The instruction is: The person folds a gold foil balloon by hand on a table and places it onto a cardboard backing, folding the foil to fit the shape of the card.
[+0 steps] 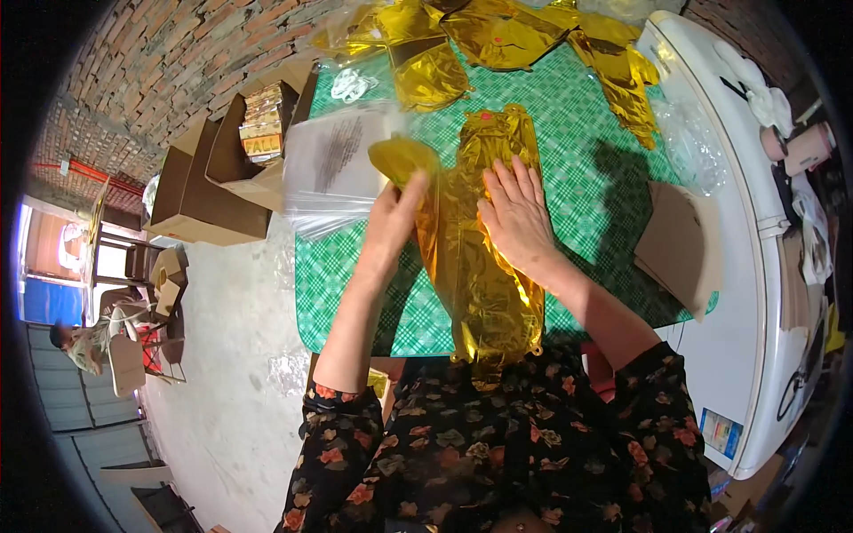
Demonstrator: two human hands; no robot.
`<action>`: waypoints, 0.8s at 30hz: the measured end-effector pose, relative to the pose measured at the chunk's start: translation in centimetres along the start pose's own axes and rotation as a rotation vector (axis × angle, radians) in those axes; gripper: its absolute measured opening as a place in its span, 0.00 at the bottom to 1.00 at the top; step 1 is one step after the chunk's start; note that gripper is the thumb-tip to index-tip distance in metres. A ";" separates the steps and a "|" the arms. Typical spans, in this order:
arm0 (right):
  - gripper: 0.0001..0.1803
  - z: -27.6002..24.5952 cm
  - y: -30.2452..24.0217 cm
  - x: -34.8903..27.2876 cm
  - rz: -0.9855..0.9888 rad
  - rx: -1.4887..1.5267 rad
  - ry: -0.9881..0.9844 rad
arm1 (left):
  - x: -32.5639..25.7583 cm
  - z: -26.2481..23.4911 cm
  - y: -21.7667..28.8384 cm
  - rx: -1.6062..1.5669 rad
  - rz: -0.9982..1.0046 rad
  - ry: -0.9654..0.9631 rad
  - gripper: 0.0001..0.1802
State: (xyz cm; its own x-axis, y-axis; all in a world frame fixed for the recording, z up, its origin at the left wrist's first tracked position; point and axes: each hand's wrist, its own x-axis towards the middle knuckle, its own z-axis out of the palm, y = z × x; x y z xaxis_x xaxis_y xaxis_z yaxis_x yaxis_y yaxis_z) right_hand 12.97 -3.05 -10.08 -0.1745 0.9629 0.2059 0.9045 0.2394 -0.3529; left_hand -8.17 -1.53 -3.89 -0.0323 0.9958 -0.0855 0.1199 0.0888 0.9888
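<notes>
A flat, deflated gold foil balloon (498, 306) lies lengthwise on the green checked tabletop (577, 200), its near end hanging over the front edge against my clothing. My left hand (391, 218) pinches a flap of the foil and holds it raised at the left side; the flap is blurred. Fingers stretched out, my right hand (517, 218) rests flat on the foil's right half. Close to my left hand is a stack of clear plastic bags (333, 164), partly smeared at its right edge.
More gold foil balloons (506, 37) are spread along the far side. A white string bundle (353, 85) lies far left. Cardboard sheets (677, 240) and clear plastic (693, 147) sit at the right, beside a white appliance (746, 284). Open cardboard boxes (191, 200) stand left; a person (82, 346) appears farther off.
</notes>
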 end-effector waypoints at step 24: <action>0.38 0.6 0.8 0.0 0.011 0.277 0.189 | -0.2 5.6 -2.2 0.101 0.392 -0.263 0.24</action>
State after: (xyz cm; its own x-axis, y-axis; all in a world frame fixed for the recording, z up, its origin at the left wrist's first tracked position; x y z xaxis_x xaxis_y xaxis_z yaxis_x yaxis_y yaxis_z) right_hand 13.49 -2.78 -10.91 -0.0661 0.9317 0.3572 0.7611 0.2786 -0.5858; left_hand -2.86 -1.79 -6.72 0.2849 0.9253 0.2504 0.1690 -0.3056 0.9370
